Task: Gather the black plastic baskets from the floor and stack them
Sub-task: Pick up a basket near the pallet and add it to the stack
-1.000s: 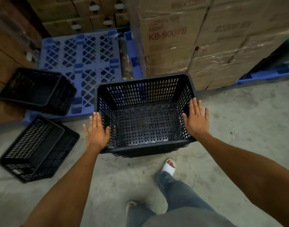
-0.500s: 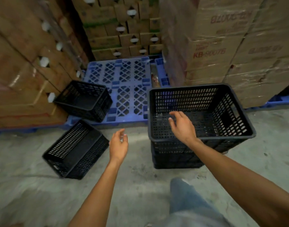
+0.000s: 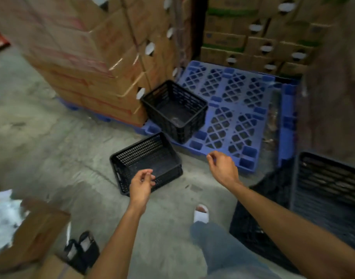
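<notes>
Concrete floor [image 3: 51, 141], grey & stained, carries a blue pallet [image 3: 233, 125]. Just in front of pallet's near-left corner a low black basket [image 3: 146, 160] sits tilted on the floor; right of pallet's near edge is a basket stack [image 3: 323, 198], w/ a white sandal [image 3: 200, 213] on the floor nearer than the pallet. Left of pallet: wrapped cartons [image 3: 92, 63] on their own blue base; far nearer-left, a brown box [image 3: 33, 234].
</notes>
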